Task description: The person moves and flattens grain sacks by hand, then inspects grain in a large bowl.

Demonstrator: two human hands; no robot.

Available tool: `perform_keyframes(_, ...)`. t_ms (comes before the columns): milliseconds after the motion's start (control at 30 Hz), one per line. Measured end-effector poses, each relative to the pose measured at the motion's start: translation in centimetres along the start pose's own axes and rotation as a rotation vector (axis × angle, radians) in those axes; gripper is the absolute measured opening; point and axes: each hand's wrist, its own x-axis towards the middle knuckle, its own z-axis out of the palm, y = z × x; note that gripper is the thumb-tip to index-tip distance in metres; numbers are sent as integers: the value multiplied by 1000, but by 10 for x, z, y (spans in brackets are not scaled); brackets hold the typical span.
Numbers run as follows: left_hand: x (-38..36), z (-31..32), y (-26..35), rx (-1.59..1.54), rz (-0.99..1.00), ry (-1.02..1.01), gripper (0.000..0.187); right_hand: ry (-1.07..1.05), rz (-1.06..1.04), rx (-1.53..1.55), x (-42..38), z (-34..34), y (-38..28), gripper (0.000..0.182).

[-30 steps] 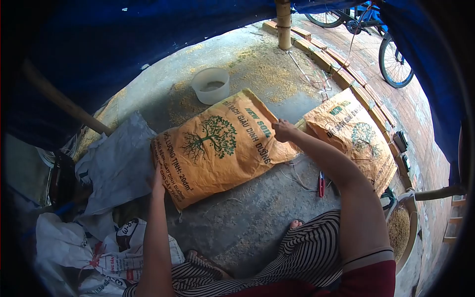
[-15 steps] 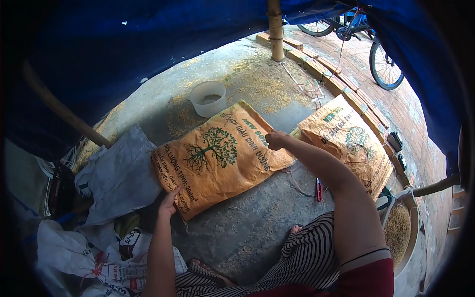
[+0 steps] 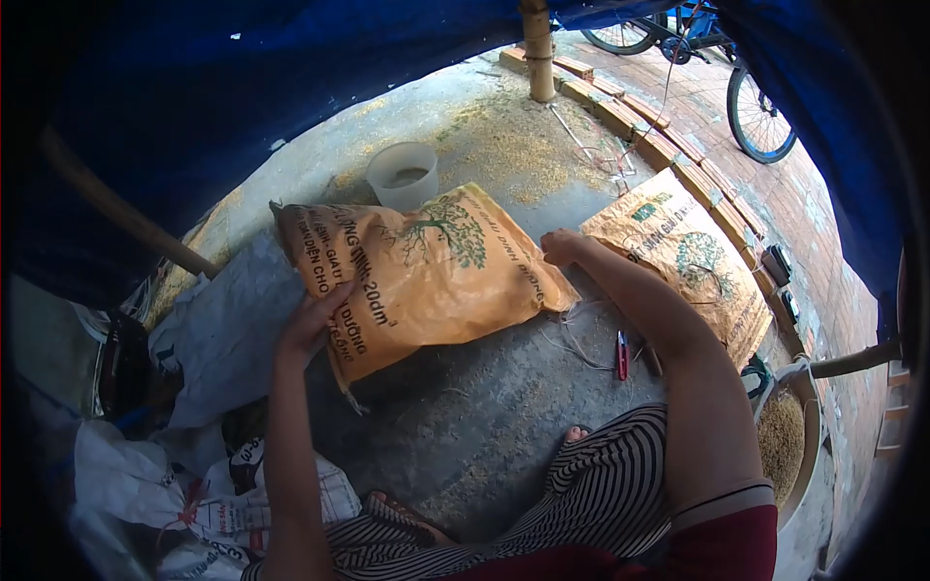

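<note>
An orange woven sack (image 3: pixel 426 300) with a printed green tree and dark lettering lies in front of me, its left end lifted and folding toward its middle. My left hand (image 3: pixel 312 321) grips the near left edge, thumb on top and fingers partly hidden beneath. My right hand (image 3: pixel 560 246) is closed at the sack's right edge; its fingertips are mostly hidden. A second orange sack (image 3: pixel 688 261), bulging, lies to the right, close to my right forearm. Between that sack and my knee, a small red-handled tool (image 3: pixel 622 356) rests on the floor.
A translucent tub (image 3: pixel 403 174) stands behind the sack, near scattered grain. White bags (image 3: pixel 136 479) lie at left, and a container of grain (image 3: pixel 781 441) is at right. A bamboo post (image 3: pixel 538 53), brick edging (image 3: pixel 654 150) and a bicycle (image 3: pixel 760 116) are farther back.
My left hand has raised the sack's left end and pushed it up and inward, so the print now bends. My right hand has shifted slightly right and up.
</note>
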Motion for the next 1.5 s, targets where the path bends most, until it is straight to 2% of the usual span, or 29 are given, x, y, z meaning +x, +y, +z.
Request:
perform_keyframes(33,-1,-23,-6,103,-114,-53,40,7,5,7,-9,-4,-1,32)
perform_keyframes(67,-1,-47,-24,104,-119,-49,40,4,0,10,-9,1,3,32)
perform_keyframes(133,-10,-84,-80,126,-415,33,43,-22,89,-1,-4,15,15,25)
perform_keyframes(200,-37,-89,-114,-155,-730,11,47,-14,66,-15,-4,25,22,27)
perform_keyframes(233,-51,-87,-132,-161,-737,24,47,-45,48,-46,-1,29,25,28)
perform_keyframes(300,-69,-82,-167,60,-854,-29,50,-83,15,-83,4,37,28,30)
perform_keyframes(333,-68,-88,-184,47,-862,-17,50,-115,-8,-69,5,43,32,33)
perform_keyframes(400,-65,-101,-214,-70,-617,-75,48,-175,-54,-46,8,51,27,40)
perform_keyframes(433,-66,-93,-198,-104,-600,-37,46,-177,-67,-55,0,45,15,40)
perform_keyframes(500,-56,-85,-159,-102,-532,-14,50,-333,109,49,-28,21,-8,42)
perform_keyframes(600,-32,-69,-95,-79,-324,-7,60,-311,109,127,-14,33,3,42)
perform_keyframes(633,-31,-55,-64,-84,-329,-13,60,-288,75,77,-8,36,8,40)
perform_keyframes(700,-37,-26,-13,-74,-95,-145,68,-281,28,25,3,36,12,39)
perform_keyframes(767,-37,-34,-8,18,-91,-188,71,-258,-16,-31,-3,26,6,37)
perform_keyframes(833,-33,-60,-11,191,-161,-292,80,-166,97,215,-21,14,-6,35)
perform_keyframes(867,-30,-82,-31,195,-161,-291,80,-164,95,219,-21,15,-4,35)
perform_keyframes(933,-27,-118,-85,540,-653,-389,97,-246,12,19,-18,19,1,34)
perform_keyframes(967,-33,-119,-100,547,-650,-384,97,-238,9,23,-21,15,1,34)
perform_keyframes(1033,-51,-116,-116,870,-788,-172,100,-232,44,66,-34,9,-4,32)
perform_keyframes(1067,-47,-117,-115,871,-791,-169,100,-232,41,68,-28,12,-1,32)
perform_keyframes(1133,-38,-112,-108,582,-708,304,105,-250,14,-38,-11,24,8,39)
perform_keyframes(1167,-16,-171,-179,561,-414,378,113,-249,10,-39,-7,26,5,39)
perform_keyframes(1233,5,-127,-143,781,-160,690,99,-32,118,70,-3,29,-2,55)
perform_keyframes(1300,25,-78,-111,779,248,463,86,63,142,96,-5,15,-31,60)
perform_keyframes(1367,43,-22,-108,1211,327,513,85,220,128,117,-3,3,-69,66)
perform_keyframes(1433,65,15,-120,1343,443,457,81,348,-14,57,6,1,-100,66)
perform_keyframes(1467,73,27,-121,1337,447,465,81,408,-116,4,13,4,-113,66)
perform_keyframes(1500,80,37,-119,1402,405,380,79,457,-192,-60,19,7,-125,66)
